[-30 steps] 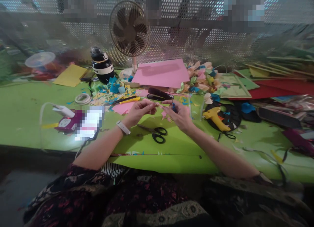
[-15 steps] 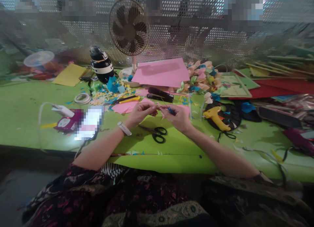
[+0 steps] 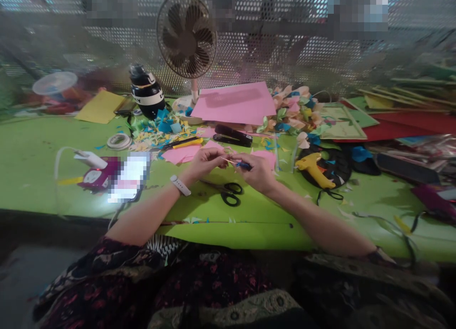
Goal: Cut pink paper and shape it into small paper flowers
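My left hand (image 3: 205, 162) is closed in a pinch over the green table (image 3: 42, 153), fingertips pressed on a small pink paper piece (image 3: 225, 161). My right hand (image 3: 257, 171) is closed round a thin tool with a blue handle (image 3: 243, 165), whose fine tip points left toward the pinched paper. The two hands meet just above black-handled scissors (image 3: 228, 191) lying on the table. Pink paper sheets (image 3: 181, 154) lie just behind the hands.
A desk fan (image 3: 186, 37) stands at the back, with a large pink sheet (image 3: 237, 103) and a black stapler (image 3: 233, 135) before it. A yellow glue gun (image 3: 313, 170) lies right. A phone (image 3: 128, 177), charger, tape roll (image 3: 118, 141), black bottle and paper scraps sit left.
My right hand has turned and closed in on the left hand. The blue-handled tool, upright a second ago, now lies level with its tip at the pinched paper.
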